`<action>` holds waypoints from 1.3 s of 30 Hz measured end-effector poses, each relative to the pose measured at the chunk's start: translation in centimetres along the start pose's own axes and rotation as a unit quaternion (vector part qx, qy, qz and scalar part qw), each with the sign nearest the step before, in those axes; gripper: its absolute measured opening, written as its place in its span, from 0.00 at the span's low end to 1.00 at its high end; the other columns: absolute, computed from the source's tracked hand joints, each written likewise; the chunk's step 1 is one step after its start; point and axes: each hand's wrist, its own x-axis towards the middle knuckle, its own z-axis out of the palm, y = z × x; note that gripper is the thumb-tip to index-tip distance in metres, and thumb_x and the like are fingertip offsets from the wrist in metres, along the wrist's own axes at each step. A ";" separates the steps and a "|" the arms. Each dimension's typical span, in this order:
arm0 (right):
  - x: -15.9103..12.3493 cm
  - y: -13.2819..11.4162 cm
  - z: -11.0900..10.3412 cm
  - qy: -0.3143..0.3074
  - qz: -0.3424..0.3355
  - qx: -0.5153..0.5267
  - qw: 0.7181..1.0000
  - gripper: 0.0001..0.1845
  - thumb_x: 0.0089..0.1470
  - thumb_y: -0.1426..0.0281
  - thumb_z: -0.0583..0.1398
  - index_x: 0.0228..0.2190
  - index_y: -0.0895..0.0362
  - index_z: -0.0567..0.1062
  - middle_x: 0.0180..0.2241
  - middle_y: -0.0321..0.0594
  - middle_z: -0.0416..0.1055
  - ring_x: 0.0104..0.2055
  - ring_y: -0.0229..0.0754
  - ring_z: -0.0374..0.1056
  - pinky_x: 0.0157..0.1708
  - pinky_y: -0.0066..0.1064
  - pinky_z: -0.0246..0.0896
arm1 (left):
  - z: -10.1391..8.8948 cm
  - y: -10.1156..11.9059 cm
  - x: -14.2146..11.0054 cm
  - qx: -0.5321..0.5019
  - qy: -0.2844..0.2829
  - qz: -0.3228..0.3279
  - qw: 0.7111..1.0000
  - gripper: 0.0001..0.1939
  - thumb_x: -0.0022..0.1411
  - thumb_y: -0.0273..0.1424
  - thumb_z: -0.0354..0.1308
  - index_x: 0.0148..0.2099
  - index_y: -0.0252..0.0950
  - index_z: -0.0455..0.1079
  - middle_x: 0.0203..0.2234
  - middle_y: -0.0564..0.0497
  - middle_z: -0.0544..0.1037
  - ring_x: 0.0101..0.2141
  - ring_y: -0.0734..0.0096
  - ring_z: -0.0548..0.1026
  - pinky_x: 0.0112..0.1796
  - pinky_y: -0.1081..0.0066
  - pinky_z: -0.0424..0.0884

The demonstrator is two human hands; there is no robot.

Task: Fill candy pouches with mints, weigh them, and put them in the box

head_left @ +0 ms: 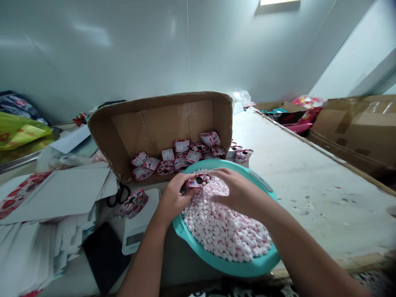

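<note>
My left hand is closed around a small red-and-white printed carton with a dark round hole in its top. It holds the carton over the far left part of a teal basin. Small pale pink and white pellets, like candies, fill the basin. My right hand curves over the pellets beside the carton, thumb and fingers apart; its palm is hidden. A few pellets show by the hole. Another printed carton rests on a white digital scale at the left.
Behind the basin, a cardboard box lies on its side with several printed cartons inside. More cartons stand right of it. Black scissors, a dark flat panel and stacked white card sheets lie left. Large boxes stand far right.
</note>
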 end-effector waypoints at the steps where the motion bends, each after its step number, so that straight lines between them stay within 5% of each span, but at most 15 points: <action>1: -0.4 0.4 0.4 -0.033 0.023 0.003 0.999 0.48 0.46 0.62 0.71 0.66 0.44 0.62 0.59 0.45 0.69 0.57 0.56 0.68 0.50 0.43 0.67 | 0.0 0.0 0.0 0.003 0.001 0.001 1.000 0.16 0.66 0.35 0.62 0.55 0.39 0.71 0.48 0.45 0.77 0.50 0.61 0.76 0.51 0.65 0.73; 4: -1.4 1.0 1.9 -0.104 0.080 0.027 0.991 0.64 0.42 0.65 0.72 0.71 0.45 0.45 0.50 0.46 0.74 0.47 0.54 0.72 0.41 0.39 0.67 | 0.1 -0.1 0.0 0.011 -0.001 0.015 1.000 0.17 0.67 0.35 0.61 0.56 0.39 0.70 0.48 0.45 0.77 0.50 0.62 0.75 0.52 0.64 0.72; 15: -2.3 0.8 3.4 -0.032 0.083 0.096 0.991 0.25 0.54 0.72 0.60 0.53 0.51 0.66 0.22 0.28 0.69 0.23 0.39 0.64 0.23 0.29 0.53 | 0.0 -0.2 0.0 0.000 -0.026 0.048 0.999 0.16 0.67 0.32 0.61 0.56 0.39 0.70 0.48 0.45 0.77 0.50 0.62 0.75 0.53 0.65 0.70; 20: -1.1 0.4 1.2 0.050 0.042 0.116 0.991 0.07 0.53 0.65 0.64 0.34 0.52 0.72 0.28 0.35 0.76 0.29 0.41 0.71 0.27 0.31 0.63 | -0.1 -0.3 -0.1 -0.007 -0.031 0.045 0.999 0.16 0.67 0.30 0.60 0.57 0.39 0.70 0.50 0.44 0.77 0.52 0.60 0.75 0.54 0.62 0.70; 23: 0.7 -0.4 0.1 0.104 0.015 0.116 0.988 0.09 0.54 0.62 0.64 0.28 0.52 0.72 0.27 0.35 0.75 0.29 0.40 0.71 0.28 0.31 0.64 | -0.1 -0.3 -0.2 -0.014 -0.034 0.041 0.998 0.17 0.67 0.29 0.60 0.57 0.39 0.69 0.50 0.44 0.76 0.52 0.59 0.74 0.55 0.62 0.70; 29: 2.8 -1.0 1.4 0.094 -0.034 0.128 0.987 0.02 0.55 0.67 0.63 0.32 0.52 0.76 0.33 0.36 0.79 0.35 0.43 0.74 0.35 0.34 0.70 | -0.2 -0.2 -0.1 -0.016 -0.038 0.035 0.999 0.17 0.67 0.29 0.60 0.57 0.39 0.69 0.50 0.44 0.76 0.51 0.61 0.74 0.54 0.63 0.70; 34: 2.1 1.4 1.5 0.158 -0.021 0.093 0.983 0.06 0.58 0.65 0.61 0.35 0.53 0.78 0.38 0.39 0.79 0.39 0.44 0.75 0.38 0.36 0.71 | -0.1 -0.2 -0.1 -0.005 -0.030 0.028 0.999 0.16 0.68 0.32 0.60 0.57 0.39 0.69 0.50 0.45 0.76 0.53 0.62 0.74 0.56 0.64 0.69; 39: 2.2 2.8 1.3 0.123 -0.061 0.065 0.988 0.06 0.58 0.68 0.61 0.34 0.53 0.80 0.38 0.41 0.77 0.37 0.42 0.74 0.36 0.34 0.70 | 0.1 0.2 0.0 0.006 -0.028 0.005 1.000 0.16 0.68 0.35 0.60 0.56 0.39 0.69 0.51 0.44 0.77 0.53 0.60 0.74 0.56 0.62 0.70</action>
